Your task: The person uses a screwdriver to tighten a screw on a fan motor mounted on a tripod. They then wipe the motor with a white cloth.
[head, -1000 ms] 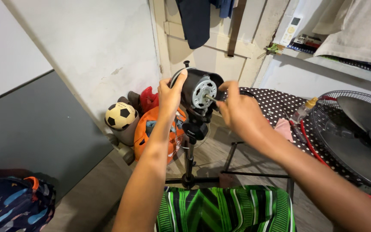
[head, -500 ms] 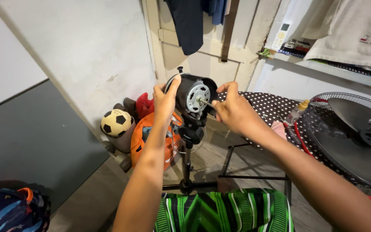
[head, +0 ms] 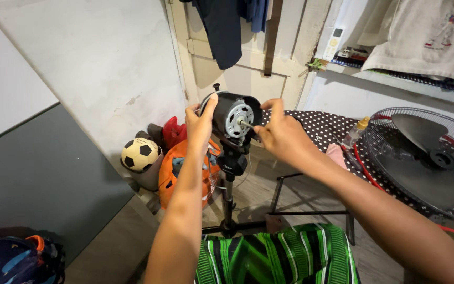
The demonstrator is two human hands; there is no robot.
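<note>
In the head view, the fan motor [head: 232,117], a black housing with a silver face and a thin shaft, sits atop a black stand [head: 228,189] in the middle of the scene, just in front of a pale wall. The left hand [head: 200,123] is clasped round the left side of the housing, thumb over its top edge, steadying it. The right hand [head: 279,134] is closed in a pinch at the shaft tip; whether it holds a small part there cannot be told. Against half a second ago, the right hand has shifted from the right rim of the motor face in to the shaft, while the left has kept its grip; the work now centres on the shaft itself. Counting: one motor, one stand, one fan guard [head: 395,152] with one dark blade [head: 426,158] lying far right on a dotted cloth [head: 321,126], one football [head: 140,154] and one orange bag [head: 179,168] on the floor at left, one small bottle [head: 357,131] beside the guard.
</note>
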